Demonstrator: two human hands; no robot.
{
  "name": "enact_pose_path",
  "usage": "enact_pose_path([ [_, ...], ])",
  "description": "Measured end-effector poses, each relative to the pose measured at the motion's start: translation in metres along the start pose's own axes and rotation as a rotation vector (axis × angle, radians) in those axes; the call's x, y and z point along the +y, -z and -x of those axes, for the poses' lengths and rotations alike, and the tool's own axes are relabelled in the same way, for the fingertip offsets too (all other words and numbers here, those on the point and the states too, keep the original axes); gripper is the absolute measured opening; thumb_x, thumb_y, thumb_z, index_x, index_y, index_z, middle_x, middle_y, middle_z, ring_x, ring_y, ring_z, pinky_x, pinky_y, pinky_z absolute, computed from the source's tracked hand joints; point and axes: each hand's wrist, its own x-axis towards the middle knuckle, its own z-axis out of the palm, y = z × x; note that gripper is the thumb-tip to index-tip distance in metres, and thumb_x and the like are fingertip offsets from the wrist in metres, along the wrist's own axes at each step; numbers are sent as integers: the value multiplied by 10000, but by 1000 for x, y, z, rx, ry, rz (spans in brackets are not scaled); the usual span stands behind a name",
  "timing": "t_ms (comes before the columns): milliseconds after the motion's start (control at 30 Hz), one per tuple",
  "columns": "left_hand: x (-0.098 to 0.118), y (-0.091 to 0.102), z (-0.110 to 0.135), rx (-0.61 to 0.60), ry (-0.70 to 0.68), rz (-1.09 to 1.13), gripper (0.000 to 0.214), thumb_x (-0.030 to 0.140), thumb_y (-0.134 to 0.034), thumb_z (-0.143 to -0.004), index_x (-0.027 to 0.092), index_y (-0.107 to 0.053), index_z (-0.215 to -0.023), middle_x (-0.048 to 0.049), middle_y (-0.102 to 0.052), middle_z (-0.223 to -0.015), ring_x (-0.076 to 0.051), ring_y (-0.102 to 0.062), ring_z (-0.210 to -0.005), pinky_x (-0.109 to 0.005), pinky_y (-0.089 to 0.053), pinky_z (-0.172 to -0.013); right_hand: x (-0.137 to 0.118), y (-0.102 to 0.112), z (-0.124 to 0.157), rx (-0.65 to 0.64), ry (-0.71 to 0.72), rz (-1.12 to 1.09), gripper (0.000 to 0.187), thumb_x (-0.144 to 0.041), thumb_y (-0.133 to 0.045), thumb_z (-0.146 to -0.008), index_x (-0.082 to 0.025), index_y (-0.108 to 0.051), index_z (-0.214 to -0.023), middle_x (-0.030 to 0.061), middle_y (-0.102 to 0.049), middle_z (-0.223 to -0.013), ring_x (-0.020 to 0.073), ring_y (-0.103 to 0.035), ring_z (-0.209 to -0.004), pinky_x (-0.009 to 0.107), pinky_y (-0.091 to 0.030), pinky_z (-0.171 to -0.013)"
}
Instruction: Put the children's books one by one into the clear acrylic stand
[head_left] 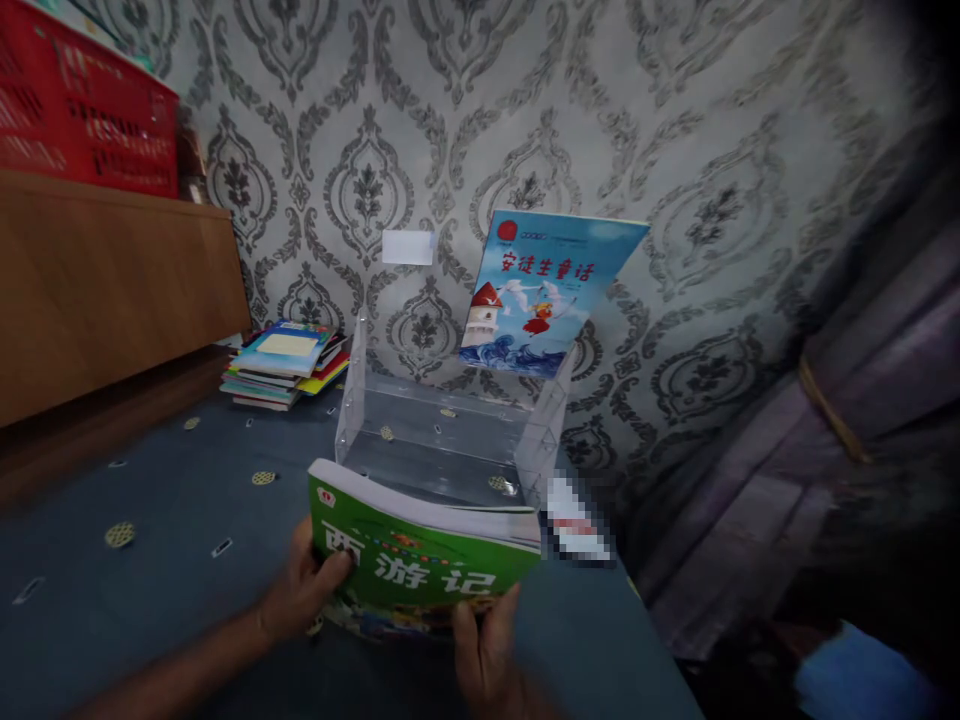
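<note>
Both my hands hold a green book [420, 560] with white Chinese characters on its cover, just in front of a clear acrylic book stand [442, 440]. My left hand [304, 590] grips the book's left edge, thumb on the cover. My right hand [487, 650] grips its lower right edge. A blue picture book [544, 295] leans upright at the back of the stand, against the wall.
A stack of colourful books [285, 365] lies at the back left on the blue patterned tabletop [150, 520]. A wooden cabinet [105, 280] with a red crate [82, 100] on top stands at left. Dark curtain fabric [825, 450] hangs at right.
</note>
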Motion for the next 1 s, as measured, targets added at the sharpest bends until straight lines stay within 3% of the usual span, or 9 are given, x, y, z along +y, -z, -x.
enact_pose_path([
  [100,0,1,2,1,-10,34,483,661,-709,-707,199,-682,-845,-59,-718,-763,-267,-691,-765,-356,-613,-699,1,5,2,-7,5,14,634,-384,-519,-992,-130,-378,-1556,183,-714,-1247,355,-686,-1146,455,-615,-904],
  [233,1,2,2,26,-3,27,387,579,-733,-695,211,-644,-779,-48,-705,-738,-263,-694,-764,-357,-619,-697,3,9,1,-20,16,31,628,-424,-504,-990,-160,-395,-1549,165,-729,-1212,376,-685,-1141,501,-604,-909],
  [367,3,1,1,58,0,1,353,532,-735,-666,211,-683,-804,-43,-722,-728,-257,-696,-710,-350,-623,-645,3,6,-1,-25,36,49,653,-461,-473,-999,-149,-353,-1560,167,-715,-1224,366,-677,-1152,476,-611,-895],
  [500,6,3,-2,51,-2,-31,314,532,-728,-638,231,-647,-679,-23,-700,-639,-247,-681,-626,-330,-611,-568,-2,3,-8,-19,92,50,644,-466,-429,-1011,-137,-335,-1556,171,-709,-1185,355,-692,-1099,460,-628,-845],
  [600,9,8,-8,22,-11,-85,344,567,-730,-626,238,-630,-638,-30,-710,-641,-261,-695,-651,-338,-622,-598,-8,7,-20,-16,119,50,581,-441,-399,-1022,-170,-361,-1535,163,-707,-1161,338,-695,-1068,451,-628,-831],
  [733,18,22,-19,-153,-2,-263,397,606,-692,-695,223,-729,-791,-59,-774,-818,-279,-731,-782,-358,-637,-709,-18,25,-39,-76,197,31,423,-360,-343,-1055,-218,-431,-1443,115,-718,-1111,255,-710,-951,379,-615,-811],
  [867,27,43,-29,-359,21,-453,473,612,-674,-744,244,-759,-1028,-74,-777,-1036,-307,-726,-993,-395,-630,-832,-30,44,-53,-144,258,63,296,-316,-339,-1065,-206,-518,-1272,77,-711,-934,214,-691,-822,348,-585,-790],
  [1000,39,54,-32,-488,72,-542,494,633,-647,-768,285,-753,-1102,-62,-767,-1089,-316,-711,-1037,-414,-633,-836,-42,56,-59,-276,115,17,268,-356,-363,-1061,-222,-549,-1199,48,-682,-871,206,-666,-802,335,-567,-778],
])
